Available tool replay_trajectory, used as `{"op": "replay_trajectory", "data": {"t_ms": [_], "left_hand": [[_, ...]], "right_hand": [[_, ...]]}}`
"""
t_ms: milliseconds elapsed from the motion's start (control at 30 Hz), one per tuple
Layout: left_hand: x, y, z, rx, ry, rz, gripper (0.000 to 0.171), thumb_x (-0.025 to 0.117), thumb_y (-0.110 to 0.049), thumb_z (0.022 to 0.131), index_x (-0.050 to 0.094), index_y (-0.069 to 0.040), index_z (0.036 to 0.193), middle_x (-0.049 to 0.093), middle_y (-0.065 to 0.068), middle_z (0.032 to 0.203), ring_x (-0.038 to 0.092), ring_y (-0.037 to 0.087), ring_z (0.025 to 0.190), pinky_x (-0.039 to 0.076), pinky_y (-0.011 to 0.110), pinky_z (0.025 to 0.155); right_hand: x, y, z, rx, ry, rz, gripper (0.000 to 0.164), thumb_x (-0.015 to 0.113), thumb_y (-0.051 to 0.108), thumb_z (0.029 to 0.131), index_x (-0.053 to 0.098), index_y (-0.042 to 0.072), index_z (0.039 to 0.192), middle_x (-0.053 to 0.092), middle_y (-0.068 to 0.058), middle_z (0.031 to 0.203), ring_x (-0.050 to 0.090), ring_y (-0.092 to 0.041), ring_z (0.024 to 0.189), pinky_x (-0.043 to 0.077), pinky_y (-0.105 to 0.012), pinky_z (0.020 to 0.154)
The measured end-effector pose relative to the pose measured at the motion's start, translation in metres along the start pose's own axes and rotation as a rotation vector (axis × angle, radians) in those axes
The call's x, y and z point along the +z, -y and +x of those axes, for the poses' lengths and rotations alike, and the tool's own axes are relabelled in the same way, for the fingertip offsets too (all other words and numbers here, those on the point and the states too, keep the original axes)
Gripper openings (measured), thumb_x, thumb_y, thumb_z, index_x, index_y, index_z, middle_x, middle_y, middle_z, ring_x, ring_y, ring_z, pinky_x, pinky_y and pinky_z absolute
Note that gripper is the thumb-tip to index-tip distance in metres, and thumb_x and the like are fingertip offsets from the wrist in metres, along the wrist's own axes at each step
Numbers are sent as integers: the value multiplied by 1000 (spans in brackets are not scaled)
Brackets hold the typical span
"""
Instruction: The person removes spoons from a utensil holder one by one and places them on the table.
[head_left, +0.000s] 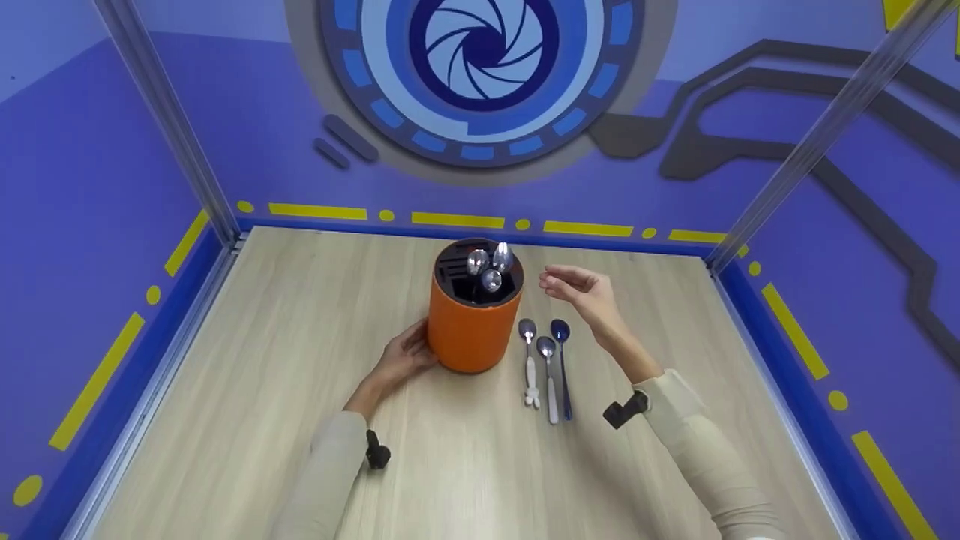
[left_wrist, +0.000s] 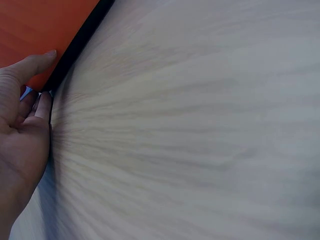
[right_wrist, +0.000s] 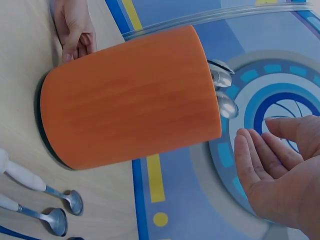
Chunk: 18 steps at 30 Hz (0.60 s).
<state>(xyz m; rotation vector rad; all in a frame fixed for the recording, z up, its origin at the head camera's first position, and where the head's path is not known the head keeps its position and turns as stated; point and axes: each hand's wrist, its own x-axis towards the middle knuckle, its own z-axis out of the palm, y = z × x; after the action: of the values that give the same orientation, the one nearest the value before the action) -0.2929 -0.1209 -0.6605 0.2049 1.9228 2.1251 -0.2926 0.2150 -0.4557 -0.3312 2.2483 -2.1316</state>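
Observation:
An orange utensil holder (head_left: 474,334) stands upright on the table, three spoons (head_left: 491,280) sticking bowl-up out of its black slotted top (head_left: 456,279). My left hand (head_left: 405,352) touches the holder's lower left side; in the left wrist view its thumb (left_wrist: 37,65) lies extended against the orange wall near the black base. To the holder's right my right hand (head_left: 585,292) is raised and empty, its fingers loosely bent, as the right wrist view shows too. Below it lie a spoon with a white figured handle (head_left: 531,367), a white-handled spoon (head_left: 550,375) and a dark blue spoon (head_left: 562,360).
The pale wooden table (head_left: 315,300) is bounded by blue panels (head_left: 247,135) at the back and sides. Metal posts (head_left: 169,112) rise at its back corners. A small black camera mount (head_left: 626,409) sits on each wrist, over light sleeves.

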Motion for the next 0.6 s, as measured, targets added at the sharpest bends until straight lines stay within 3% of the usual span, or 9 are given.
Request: {"op": "replay_trajectory", "data": {"t_ms": [167,600], "left_hand": [[0,2,1,-9,7,6,83,65,11,92,26,-7,162,26,17,169,27,33,156,32,45,127],[1,-1,-1,1,3,9,82,66,10,91,28,-8,162,27,17,168,27,33,156,31,47,127]], "right_hand": [[12,2,2,18,41,-33,35,68,7,98,65,-11,128,72,-25,122,76,-15,101,62,-28,93],[41,4,11,-6,112,-60,32,69,4,96,68,-9,125,75,-20,118,75,-8,98,61,-26,93]]}}
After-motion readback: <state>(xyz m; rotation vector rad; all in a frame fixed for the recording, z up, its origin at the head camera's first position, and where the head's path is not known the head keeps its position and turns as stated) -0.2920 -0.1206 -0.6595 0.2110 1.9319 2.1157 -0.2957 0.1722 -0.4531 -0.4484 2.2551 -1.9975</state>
